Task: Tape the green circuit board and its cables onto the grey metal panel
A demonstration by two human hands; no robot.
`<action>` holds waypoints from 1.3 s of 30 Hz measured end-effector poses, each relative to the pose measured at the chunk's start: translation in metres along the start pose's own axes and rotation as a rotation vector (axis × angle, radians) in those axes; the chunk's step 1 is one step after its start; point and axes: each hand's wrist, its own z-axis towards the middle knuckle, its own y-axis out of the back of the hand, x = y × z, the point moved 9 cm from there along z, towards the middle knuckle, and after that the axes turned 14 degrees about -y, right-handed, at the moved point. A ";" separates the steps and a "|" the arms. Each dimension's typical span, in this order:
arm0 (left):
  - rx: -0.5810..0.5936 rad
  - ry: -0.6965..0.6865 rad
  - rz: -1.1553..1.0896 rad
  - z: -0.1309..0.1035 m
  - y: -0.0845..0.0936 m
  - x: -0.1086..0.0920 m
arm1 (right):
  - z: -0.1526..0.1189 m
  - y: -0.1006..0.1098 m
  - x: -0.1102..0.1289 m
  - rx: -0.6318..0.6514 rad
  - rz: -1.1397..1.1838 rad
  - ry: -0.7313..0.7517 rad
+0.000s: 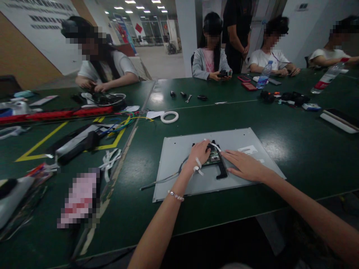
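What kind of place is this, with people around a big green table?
It looks like a workshop or training room, though I can't be sure. There's a small wrench on the green table, and a circuit board on a pale panel.

Your counter (280,116) is dark green, marked on the left with yellow lines (119,138). Near you, the panel (174,153) is pale grey, the bracket (223,170) black, the circuit board (207,161) green, the cable (162,180) grey and the strip (215,145) white. Beyond, you see a white tape roll (169,121); far right, a blue-labelled bottle (263,80) and a red-labelled bottle (327,79).
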 end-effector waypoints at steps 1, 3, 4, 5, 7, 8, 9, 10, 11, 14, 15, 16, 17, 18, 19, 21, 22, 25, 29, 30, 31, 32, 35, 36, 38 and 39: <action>-0.001 0.010 0.006 0.000 -0.001 0.001 | 0.000 0.001 0.001 -0.006 0.010 0.002; 0.002 0.031 0.018 0.000 -0.004 0.003 | -0.001 0.003 0.001 -0.019 0.026 0.000; 0.004 0.042 0.023 0.000 -0.005 0.004 | -0.001 0.004 0.001 -0.025 0.030 -0.004; 0.007 0.052 0.028 0.000 -0.006 0.005 | -0.001 0.005 0.001 -0.030 0.032 -0.008; 0.014 0.064 0.031 0.000 -0.007 0.006 | -0.002 0.007 0.002 -0.032 0.031 -0.015; 0.015 0.068 0.029 0.001 -0.008 0.007 | -0.002 0.007 0.002 -0.031 0.030 -0.019; 0.016 0.068 0.024 0.001 -0.008 0.007 | -0.002 0.007 0.002 -0.029 0.028 -0.024; 0.018 0.067 0.016 0.001 -0.008 0.007 | -0.002 0.007 0.002 -0.028 0.026 -0.032; 0.018 0.068 0.008 0.001 -0.008 0.008 | -0.002 0.006 0.002 -0.030 0.023 -0.040; 0.009 0.085 -0.027 0.001 -0.005 0.011 | -0.002 0.006 0.001 -0.053 0.017 -0.055; 0.001 0.088 -0.048 0.001 -0.004 0.012 | -0.002 0.006 0.001 -0.059 0.017 -0.060; -0.006 0.092 -0.077 0.002 -0.002 0.013 | -0.002 0.006 0.000 -0.063 0.017 -0.068; -0.013 0.097 -0.116 0.002 -0.001 0.015 | -0.003 0.006 -0.001 -0.067 0.018 -0.082; -0.019 0.105 -0.166 0.002 0.001 0.017 | -0.004 0.006 -0.003 -0.070 0.018 -0.098; -0.024 0.115 -0.223 0.002 0.001 0.019 | -0.005 0.007 -0.004 -0.073 0.018 -0.114; -0.036 0.144 -0.336 0.002 0.002 0.025 | -0.008 0.007 -0.006 -0.081 0.026 -0.134; -0.043 0.160 -0.381 0.002 0.002 0.027 | -0.009 0.008 -0.007 -0.084 0.035 -0.138; -0.039 0.175 -0.415 0.003 0.001 0.029 | -0.011 0.007 -0.009 -0.080 0.075 -0.146; -0.025 0.165 -0.360 0.004 -0.001 0.024 | -0.004 0.001 -0.009 -0.038 0.120 -0.145; -0.028 0.164 -0.356 0.004 -0.001 0.023 | -0.002 -0.001 -0.008 -0.030 0.128 -0.139; -0.030 0.163 -0.354 0.003 0.000 0.022 | 0.000 -0.002 -0.007 -0.024 0.135 -0.131; -0.033 0.162 -0.352 0.003 0.000 0.021 | 0.001 -0.002 -0.007 -0.021 0.144 -0.124; -0.068 0.155 -0.401 0.000 0.008 0.021 | 0.001 -0.003 -0.008 -0.015 0.166 -0.127; -0.088 0.150 -0.437 -0.002 0.013 0.021 | -0.001 -0.003 -0.010 -0.013 0.168 -0.138; -0.135 0.142 -0.513 -0.008 0.027 0.023 | -0.007 -0.004 -0.016 -0.009 0.167 -0.157; -0.162 0.148 -0.541 -0.012 0.034 0.025 | -0.011 -0.004 -0.019 -0.008 0.165 -0.164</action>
